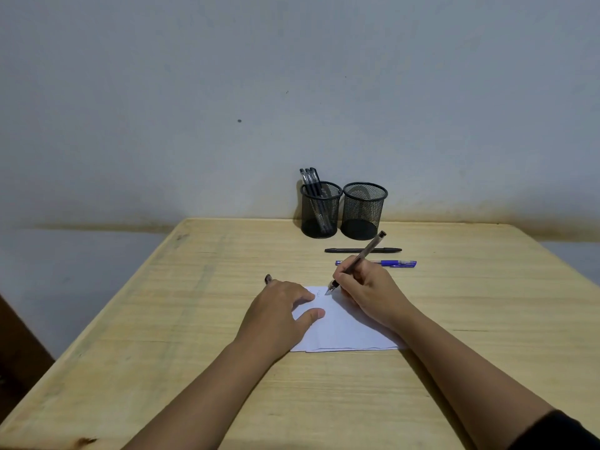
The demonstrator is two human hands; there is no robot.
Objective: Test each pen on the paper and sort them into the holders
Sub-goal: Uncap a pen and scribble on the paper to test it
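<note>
A white sheet of paper (344, 329) lies on the wooden table (194, 319). My right hand (370, 293) grips a clear-barrelled pen (363, 258), its tip touching the paper's far edge beside faint marks. My left hand (279, 310) rests flat on the paper's left side, and a small dark piece, perhaps a pen cap (268, 279), sticks out past its fingers. Two black mesh holders stand at the back: the left holder (319, 211) has several dark pens in it, the right holder (363, 211) looks empty. A black pen (344, 250) and a blue pen (394, 263) lie in front of them.
A pale wall rises directly behind the holders. The table's left edge runs diagonally, with grey floor and a dark object beyond it at the lower left. Bare wood stretches to the right of the pens and toward me.
</note>
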